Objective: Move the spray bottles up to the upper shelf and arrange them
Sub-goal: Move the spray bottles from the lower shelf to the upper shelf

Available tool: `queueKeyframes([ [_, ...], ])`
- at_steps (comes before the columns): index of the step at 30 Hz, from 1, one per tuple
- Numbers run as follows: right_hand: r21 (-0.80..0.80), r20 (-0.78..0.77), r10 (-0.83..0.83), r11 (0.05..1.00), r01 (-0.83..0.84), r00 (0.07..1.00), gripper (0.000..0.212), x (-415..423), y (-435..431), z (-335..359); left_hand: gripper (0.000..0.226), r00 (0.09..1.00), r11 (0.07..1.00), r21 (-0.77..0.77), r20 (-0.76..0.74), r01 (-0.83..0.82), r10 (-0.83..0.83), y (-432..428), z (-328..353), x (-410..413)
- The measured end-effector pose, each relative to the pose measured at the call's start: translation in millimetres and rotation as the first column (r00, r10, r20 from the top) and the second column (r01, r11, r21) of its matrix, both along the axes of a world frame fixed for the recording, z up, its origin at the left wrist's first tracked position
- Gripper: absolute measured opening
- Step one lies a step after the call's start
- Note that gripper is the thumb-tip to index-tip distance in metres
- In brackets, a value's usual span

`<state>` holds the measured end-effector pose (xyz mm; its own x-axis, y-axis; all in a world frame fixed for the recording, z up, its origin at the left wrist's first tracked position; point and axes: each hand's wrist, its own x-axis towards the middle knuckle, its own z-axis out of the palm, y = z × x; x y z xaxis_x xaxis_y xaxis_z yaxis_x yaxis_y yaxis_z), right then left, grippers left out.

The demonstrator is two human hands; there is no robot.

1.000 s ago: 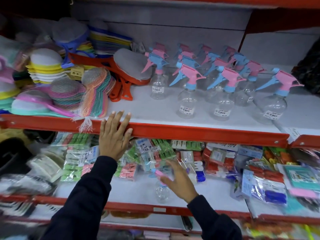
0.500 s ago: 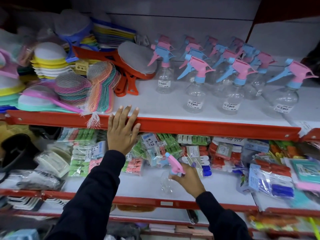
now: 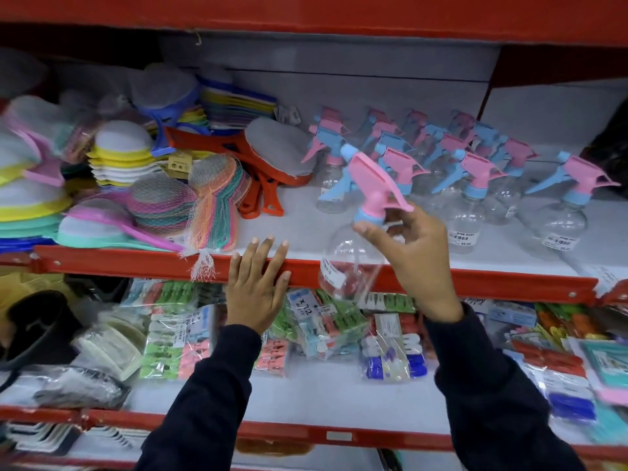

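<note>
My right hand (image 3: 416,253) grips a clear spray bottle (image 3: 353,263) by its neck, just under the pink and blue trigger head. The bottle hangs tilted in front of the red front rail (image 3: 475,283) of the upper shelf. Behind it, several matching spray bottles (image 3: 469,185) stand in rows on the white upper shelf; one more (image 3: 565,219) stands apart at the right. My left hand (image 3: 255,287) rests flat on the red rail, fingers spread, holding nothing.
Netted scrubbers (image 3: 190,205), an orange-handled brush (image 3: 272,164) and stacked coloured pads (image 3: 115,158) fill the upper shelf's left half. Packets of clothes pegs (image 3: 316,321) crowd the lower shelf (image 3: 306,399). A red shelf (image 3: 306,11) hangs overhead.
My right hand has lifted the spray bottle from the lower shelf up to the level of the upper shelf's rail. My left hand has stayed on the rail.
</note>
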<state>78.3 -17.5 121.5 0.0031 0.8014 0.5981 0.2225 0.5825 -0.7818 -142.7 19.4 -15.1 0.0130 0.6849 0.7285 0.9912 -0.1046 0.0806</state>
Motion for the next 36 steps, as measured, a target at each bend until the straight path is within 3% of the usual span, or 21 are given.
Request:
queueKeyframes([
  [6, 0.035, 0.025, -0.124, 0.992, 0.123, 0.992, 0.020, -42.8, 63.7, 12.4, 0.046, 1.000, 1.000, -0.013, 0.013, 0.015, -0.014, -1.4, 2.0, -0.3],
  [15, 0.166, 0.251, -0.385, 0.921, 0.352, 0.888, 0.036, -62.5, 103.4, -18.4, 0.045, 0.999, 0.999, -0.014, 0.018, 0.035, -0.035, -0.7, 2.0, -0.8],
  [21, 0.123, 0.182, -0.453, 0.891, 0.437, 0.873, 0.035, -69.0, 96.8, -18.0, 0.046, 0.999, 0.997, -0.067, 0.029, 0.047, -0.045, -3.7, 3.6, -1.1],
  [28, -0.003, 0.100, -0.328, 0.944, 0.330, 0.939, 0.030, -59.5, 94.1, -18.7, 0.048, 0.992, 0.991, -0.112, 0.105, 0.079, -0.068, -16.1, 11.8, 4.4],
  [32, -0.056, 0.094, -0.208, 0.975, 0.213, 0.974, 0.034, -49.2, 89.3, -23.6, 0.049, 0.972, 0.993, -0.102, 0.233, 0.059, -0.034, -20.8, 28.3, 16.7],
  [36, -0.114, 0.116, -0.147, 0.980, 0.161, 0.982, 0.041, -36.3, 75.0, -33.8, 0.054, 0.939, 0.955, -0.261, 0.342, 0.139, -0.043, -5.3, 63.6, 30.5],
])
